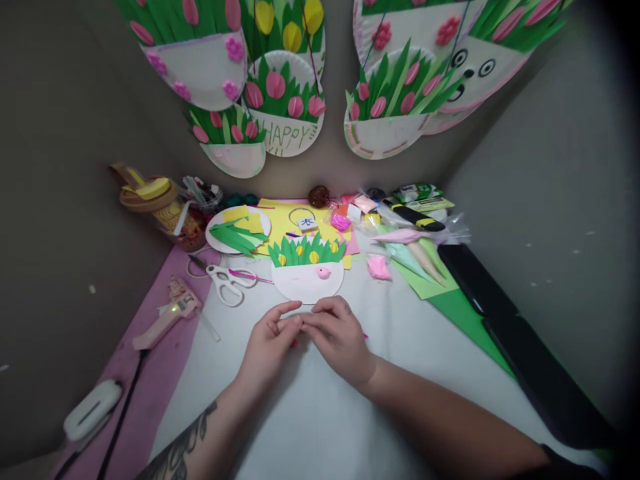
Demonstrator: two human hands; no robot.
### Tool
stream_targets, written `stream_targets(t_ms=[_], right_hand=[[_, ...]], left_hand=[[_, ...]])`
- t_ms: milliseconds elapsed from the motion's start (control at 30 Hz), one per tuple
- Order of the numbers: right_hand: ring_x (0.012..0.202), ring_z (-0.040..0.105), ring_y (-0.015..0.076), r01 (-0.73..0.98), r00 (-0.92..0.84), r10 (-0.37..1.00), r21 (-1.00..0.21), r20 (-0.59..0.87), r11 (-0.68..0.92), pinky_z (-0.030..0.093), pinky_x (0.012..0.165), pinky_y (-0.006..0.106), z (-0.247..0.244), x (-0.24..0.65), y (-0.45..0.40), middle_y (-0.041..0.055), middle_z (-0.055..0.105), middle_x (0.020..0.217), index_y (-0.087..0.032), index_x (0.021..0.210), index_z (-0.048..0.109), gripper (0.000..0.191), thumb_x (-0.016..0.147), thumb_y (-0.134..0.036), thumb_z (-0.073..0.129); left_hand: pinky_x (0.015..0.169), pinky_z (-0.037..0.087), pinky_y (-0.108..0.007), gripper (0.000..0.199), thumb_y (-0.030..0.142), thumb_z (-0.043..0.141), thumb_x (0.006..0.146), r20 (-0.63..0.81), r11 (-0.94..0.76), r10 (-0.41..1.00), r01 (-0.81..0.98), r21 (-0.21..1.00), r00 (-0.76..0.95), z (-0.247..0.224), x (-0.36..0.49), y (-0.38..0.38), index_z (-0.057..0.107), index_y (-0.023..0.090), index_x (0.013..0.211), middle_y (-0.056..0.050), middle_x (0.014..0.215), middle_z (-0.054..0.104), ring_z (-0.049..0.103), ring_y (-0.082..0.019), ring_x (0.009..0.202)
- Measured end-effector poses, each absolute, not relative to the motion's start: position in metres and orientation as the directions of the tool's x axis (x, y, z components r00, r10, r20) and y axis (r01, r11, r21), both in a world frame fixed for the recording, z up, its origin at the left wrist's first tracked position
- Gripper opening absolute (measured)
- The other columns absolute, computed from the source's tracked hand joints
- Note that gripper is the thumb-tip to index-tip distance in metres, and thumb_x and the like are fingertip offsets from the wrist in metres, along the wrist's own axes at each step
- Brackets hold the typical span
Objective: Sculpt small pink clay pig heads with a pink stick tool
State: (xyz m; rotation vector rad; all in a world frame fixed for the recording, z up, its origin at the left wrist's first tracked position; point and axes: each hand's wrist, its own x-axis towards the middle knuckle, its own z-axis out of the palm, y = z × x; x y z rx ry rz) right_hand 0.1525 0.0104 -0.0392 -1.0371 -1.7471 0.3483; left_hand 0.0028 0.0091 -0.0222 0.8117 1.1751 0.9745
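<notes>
Both hands meet just below a white paper-plate basket [305, 283] in the middle of the table. Green paper grass [327, 252] with small yellow flowers rises from it, and a pink bird-like shape [324, 273] is on its right side. My left hand [273, 337] has thumb and fingers pinched together. The fingertips of my right hand [343, 337] are closed and touch the left ones. Whatever lies between the fingertips is too small or hidden to make out.
White scissors [230, 283] and a pink glue gun [167, 320] lie at left. Behind are a plate of green strips [237, 230] and a tumbler [160, 207]. A pink clay packet [379, 267], piping bags [415, 257] and a black folded object [530, 360] are at right.
</notes>
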Motion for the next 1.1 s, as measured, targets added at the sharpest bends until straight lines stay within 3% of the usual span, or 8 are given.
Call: stream_targets(t_ms=[100, 200, 300, 400, 533, 733, 900, 1100], right_hand=[[0.082, 0.056, 0.0176, 0.507, -0.133, 0.745, -0.601, 0.653, 0.618, 0.052, 0.072, 0.035, -0.037, 0.156, 0.010, 0.0040, 0.059, 0.085, -0.026, 0.093, 0.069, 0.017, 0.085, -0.014, 0.059], [0.084, 0.057, 0.0181, 0.519, -0.151, 0.727, -0.572, 0.670, 0.635, 0.051, 0.075, 0.037, -0.033, 0.156, 0.008, 0.0042, 0.061, 0.089, -0.027, 0.095, 0.068, 0.020, 0.085, -0.012, 0.058], [0.086, 0.057, 0.0185, 0.510, -0.190, 0.658, -0.500, 0.728, 0.700, 0.052, 0.075, 0.037, -0.028, 0.150, 0.003, 0.0043, 0.062, 0.091, -0.028, 0.097, 0.068, 0.021, 0.082, -0.013, 0.063], [0.084, 0.055, 0.0189, 0.497, -0.218, 0.612, -0.453, 0.760, 0.740, 0.051, 0.072, 0.036, -0.026, 0.142, -0.002, 0.0041, 0.063, 0.090, -0.029, 0.104, 0.067, 0.029, 0.081, -0.013, 0.065], [0.091, 0.054, 0.0225, 0.501, -0.287, 0.613, -0.430, 0.736, 0.751, 0.051, 0.076, 0.041, -0.028, 0.138, -0.008, 0.0052, 0.065, 0.102, -0.033, 0.117, 0.064, 0.040, 0.081, -0.015, 0.063], [0.102, 0.049, 0.0271, 0.529, -0.376, 0.593, -0.361, 0.712, 0.768, 0.048, 0.085, 0.047, -0.033, 0.142, -0.012, 0.0063, 0.060, 0.116, -0.035, 0.125, 0.059, 0.045, 0.081, -0.031, 0.064], [0.097, 0.047, 0.0258, 0.579, -0.398, 0.510, -0.223, 0.762, 0.784, 0.047, 0.078, 0.042, -0.032, 0.143, -0.012, 0.0060, 0.061, 0.107, -0.035, 0.124, 0.060, 0.041, 0.083, -0.038, 0.062], [0.096, 0.047, 0.0252, 0.593, -0.388, 0.485, -0.191, 0.784, 0.783, 0.045, 0.076, 0.041, -0.030, 0.142, -0.011, 0.0057, 0.062, 0.105, -0.034, 0.120, 0.061, 0.036, 0.085, -0.039, 0.058]], left_hand=[[0.055, 0.041, -0.021, 0.050, 0.037, 0.076, 0.072, -0.386, 0.407, 0.913, -0.223, 0.886, 0.131, -0.017, 0.004, 0.006, 0.063, 0.016, 0.115, 0.004, 0.056, 0.062, 0.052, -0.009, 0.051], [0.071, 0.050, -0.026, 0.059, 0.043, 0.072, 0.076, -0.409, 0.432, 0.899, -0.482, 0.762, 0.158, -0.008, 0.009, 0.005, 0.052, 0.023, 0.127, -0.002, 0.084, 0.072, 0.065, -0.014, 0.075], [0.085, 0.052, -0.036, 0.053, 0.063, 0.039, 0.089, -0.485, 0.478, 0.843, -0.740, 0.474, 0.234, 0.002, 0.016, 0.007, 0.048, 0.024, 0.124, -0.010, 0.127, 0.062, 0.063, -0.022, 0.107], [0.090, 0.051, -0.039, 0.060, 0.066, 0.020, 0.091, -0.561, 0.568, 0.762, -0.750, 0.339, 0.323, 0.010, 0.020, 0.010, 0.047, 0.021, 0.121, -0.013, 0.134, 0.056, 0.061, -0.023, 0.113], [0.092, 0.050, -0.044, 0.063, 0.067, 0.017, 0.090, -0.533, 0.554, 0.782, -0.753, 0.355, 0.324, 0.012, 0.017, 0.010, 0.043, 0.021, 0.124, -0.014, 0.132, 0.056, 0.059, -0.025, 0.115], [0.093, 0.049, -0.046, 0.065, 0.072, 0.016, 0.086, -0.468, 0.535, 0.818, -0.740, 0.407, 0.334, 0.012, 0.009, 0.010, 0.046, 0.024, 0.117, -0.012, 0.132, 0.056, 0.054, -0.024, 0.122], [0.095, 0.048, -0.046, 0.065, 0.073, 0.015, 0.086, -0.432, 0.505, 0.846, -0.731, 0.459, 0.313, 0.013, 0.006, 0.011, 0.050, 0.023, 0.107, -0.011, 0.130, 0.058, 0.054, -0.024, 0.121], [0.097, 0.048, -0.043, 0.065, 0.074, 0.016, 0.085, -0.460, 0.515, 0.830, -0.753, 0.410, 0.317, 0.012, 0.006, 0.011, 0.048, 0.023, 0.110, -0.011, 0.131, 0.058, 0.055, -0.022, 0.120]])
